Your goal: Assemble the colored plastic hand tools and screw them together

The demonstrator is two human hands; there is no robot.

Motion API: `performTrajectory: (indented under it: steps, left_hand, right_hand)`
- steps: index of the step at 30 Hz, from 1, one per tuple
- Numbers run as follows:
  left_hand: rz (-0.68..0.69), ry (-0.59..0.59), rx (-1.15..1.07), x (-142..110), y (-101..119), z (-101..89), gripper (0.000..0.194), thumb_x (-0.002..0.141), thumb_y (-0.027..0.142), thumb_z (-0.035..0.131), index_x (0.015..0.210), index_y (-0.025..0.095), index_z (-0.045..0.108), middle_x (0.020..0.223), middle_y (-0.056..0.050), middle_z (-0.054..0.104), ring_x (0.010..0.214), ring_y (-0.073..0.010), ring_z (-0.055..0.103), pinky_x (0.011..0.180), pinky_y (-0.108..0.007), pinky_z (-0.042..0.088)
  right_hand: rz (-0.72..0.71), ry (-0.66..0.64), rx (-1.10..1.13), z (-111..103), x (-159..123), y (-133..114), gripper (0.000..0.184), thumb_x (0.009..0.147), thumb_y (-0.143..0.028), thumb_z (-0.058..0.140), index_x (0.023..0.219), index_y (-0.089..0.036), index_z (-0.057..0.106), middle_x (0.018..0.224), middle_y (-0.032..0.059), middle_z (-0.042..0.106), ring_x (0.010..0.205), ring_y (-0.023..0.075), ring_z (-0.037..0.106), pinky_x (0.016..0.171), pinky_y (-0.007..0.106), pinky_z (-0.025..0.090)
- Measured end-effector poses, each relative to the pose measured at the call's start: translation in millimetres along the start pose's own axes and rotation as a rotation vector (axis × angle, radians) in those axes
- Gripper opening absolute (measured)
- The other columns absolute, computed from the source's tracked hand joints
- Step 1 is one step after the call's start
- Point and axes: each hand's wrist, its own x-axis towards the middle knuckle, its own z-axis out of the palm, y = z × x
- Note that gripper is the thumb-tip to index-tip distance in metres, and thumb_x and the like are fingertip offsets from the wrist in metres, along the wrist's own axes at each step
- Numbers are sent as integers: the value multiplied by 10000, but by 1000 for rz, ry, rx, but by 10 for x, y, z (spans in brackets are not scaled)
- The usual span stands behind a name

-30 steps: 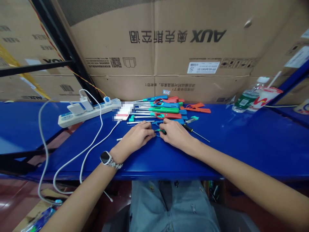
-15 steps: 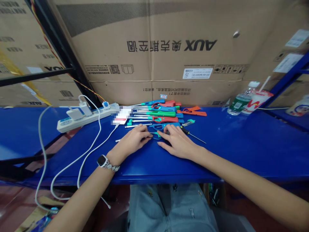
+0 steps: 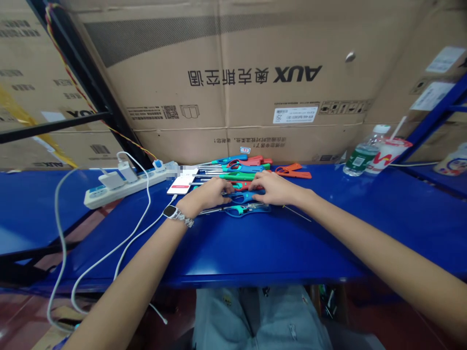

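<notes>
A blue stick lighter (image 3: pixel 243 196) lies crosswise between my hands on the blue table. My left hand (image 3: pixel 211 193) has thumb and fingers closed around its front end, by the metal tube. At the other end, my right hand (image 3: pixel 276 188) curls its fingers over the handle, partly covering it. Nearer to me rests an opened lighter (image 3: pixel 242 210), its blue half-shell showing teal and metal parts inside. Behind the hands, several red, blue and green lighters (image 3: pixel 241 176) lie side by side. A screwdriver shaft (image 3: pixel 297 214) sticks out below my right wrist; its handle is hidden.
Orange handle pieces (image 3: pixel 293 171) lie behind my right hand. At left are a white power strip (image 3: pixel 131 183), a phone (image 3: pixel 181 184) and loose white cables (image 3: pixel 149 194). A bottle (image 3: pixel 361 154) and a cup (image 3: pixel 389 154) stand back right. A large carton (image 3: pixel 233 97) walls the back.
Both hands have left the opened lighter and moved away from me to the blue lighter behind it. The opened lighter's inside parts now show. The view has shifted slightly.
</notes>
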Motion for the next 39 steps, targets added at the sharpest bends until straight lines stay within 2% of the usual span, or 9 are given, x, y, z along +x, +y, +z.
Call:
performTrajectory:
  steps: [4,8,12,18,23,28,32,36,39]
  left_hand:
    - [34,11,3,68,-53,65,163,792,235,696,941,199,750,982,-66,765,862,-231,688,753,-328,507]
    - [65,80,18,47,-120,118,197,777,245,696,962,204,748,987,-80,752,904,-241,682,780,-339,519]
    - [42,65,6,61,-151,140,219,754,243,709,965,201,747,981,-79,732,907,-238,672,787,-339,526]
    - [7,116,-43,14,-75,28,200,742,210,722,941,186,719,988,-81,731,914,-240,670,831,-372,534]
    - [34,134,-252,-256,74,-88,107,858,207,647,918,196,735,935,-49,773,860,-203,699,805,-345,548]
    - [11,194,-300,-432,129,21,124,891,204,625,913,194,747,900,-54,768,831,-188,701,783,-337,558]
    - [-3,275,-239,-439,63,125,119,893,213,625,939,193,733,921,-57,751,835,-181,683,791,-343,558]
    - [19,308,-188,-428,21,146,133,934,232,595,972,201,719,965,-61,740,909,-193,672,851,-373,552]
    - [41,340,-149,-421,56,132,121,940,249,635,1021,198,710,1017,-72,719,971,-216,663,905,-414,548]
  right_hand:
    - [-29,-42,-39,-11,40,11,223,861,-276,749,1073,-209,767,1073,100,689,1007,281,587,855,403,423]
    - [-56,-15,-88,42,49,14,200,863,-322,763,1026,-206,769,1059,101,685,1025,296,551,872,420,406]
    - [-39,8,-99,83,61,23,257,826,-357,803,1026,-198,768,1036,115,643,1026,307,525,844,406,403]
    - [-26,91,14,14,43,19,255,813,-346,816,1005,-192,750,1073,105,641,1056,304,549,911,439,402]
    - [-51,176,222,22,-129,-65,64,919,-267,702,924,-206,720,1035,55,731,1046,251,617,968,447,380]
    - [-47,145,226,200,-270,-140,253,913,-319,732,1146,-223,698,1203,76,727,1179,282,603,1005,489,360]
    - [19,159,240,293,-252,-128,295,926,-282,697,1212,-209,687,1101,80,750,1090,255,646,970,461,408]
    - [8,175,168,311,-212,-129,154,950,-267,653,1056,-202,742,1066,84,762,1066,252,660,939,441,425]
    - [-60,197,90,280,-206,-154,183,998,-234,574,946,-187,743,1052,86,774,1030,248,678,928,439,406]
